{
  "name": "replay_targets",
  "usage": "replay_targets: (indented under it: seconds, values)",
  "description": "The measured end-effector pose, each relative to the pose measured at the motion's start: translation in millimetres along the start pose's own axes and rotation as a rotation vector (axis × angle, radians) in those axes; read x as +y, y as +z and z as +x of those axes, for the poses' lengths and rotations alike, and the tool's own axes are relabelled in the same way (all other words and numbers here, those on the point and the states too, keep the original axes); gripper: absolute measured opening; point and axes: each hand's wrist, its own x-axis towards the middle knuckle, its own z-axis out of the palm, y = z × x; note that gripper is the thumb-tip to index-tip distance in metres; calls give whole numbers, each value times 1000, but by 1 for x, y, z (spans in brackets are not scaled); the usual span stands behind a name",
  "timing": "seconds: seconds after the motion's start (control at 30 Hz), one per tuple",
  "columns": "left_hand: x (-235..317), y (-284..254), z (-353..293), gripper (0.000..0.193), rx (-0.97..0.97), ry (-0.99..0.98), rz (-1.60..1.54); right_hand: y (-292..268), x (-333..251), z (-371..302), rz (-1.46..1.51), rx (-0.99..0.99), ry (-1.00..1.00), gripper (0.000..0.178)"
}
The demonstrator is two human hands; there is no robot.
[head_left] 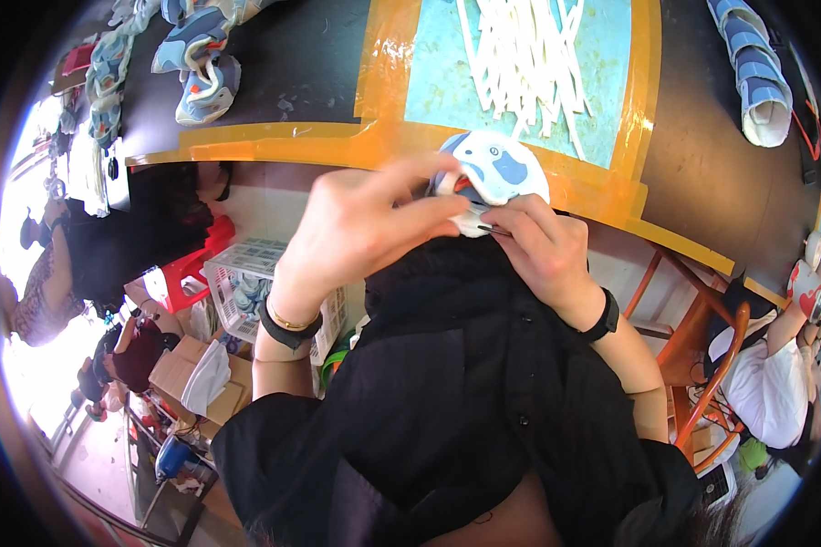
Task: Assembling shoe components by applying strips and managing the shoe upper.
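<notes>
A small white and blue-grey shoe upper (504, 167) is held in front of my body at the table's near edge. My right hand (547, 246) is closed on its lower right side, thumb and fingers pinching the white edge. A thin dark piece (494, 230) sticks out by those fingertips; its kind I cannot make out. My left hand (365, 219) is at the upper's left side, its fingers blurred by motion, the thumb near the opening. Whether the left fingertips grip anything is unclear. A bit of orange shows inside the opening.
Many white strips (529, 64) lie on a light-blue mat (433, 87) edged with orange tape (274, 139). More shoe uppers are stacked at the table's far left (208, 87) and right (759, 87). A wooden chair (702, 356), a white crate (242, 264) and other people are around.
</notes>
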Motion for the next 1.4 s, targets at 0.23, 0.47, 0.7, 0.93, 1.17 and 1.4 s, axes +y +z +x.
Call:
replay_targets:
  seconds: [0.23, 0.47, 0.7, 0.93, 1.17, 1.4]
  values:
    - [-3, 14, -13, 36, 155, 41, 160, -2, -2, 0, -37, -57, 3, 24]
    - [-2, 29, -4, 31, 75, 53, 161, -5, -8, 2, -56, -73, 53, 26]
    - [-1, 30, -3, 24, 51, 57, 125, -4, -8, 3, -32, -85, 50, 21]
    - [1, -11, -5, 16, 216, -61, 181, -52, -19, 30, 202, 229, 71, 18]
    - [-35, -6, -5, 23, 158, -146, 126, -39, -20, 41, 346, 142, 447, 11]
    - [-8, -3, 3, 37, 247, -173, 326, -11, -4, 77, 331, 167, 334, 15]
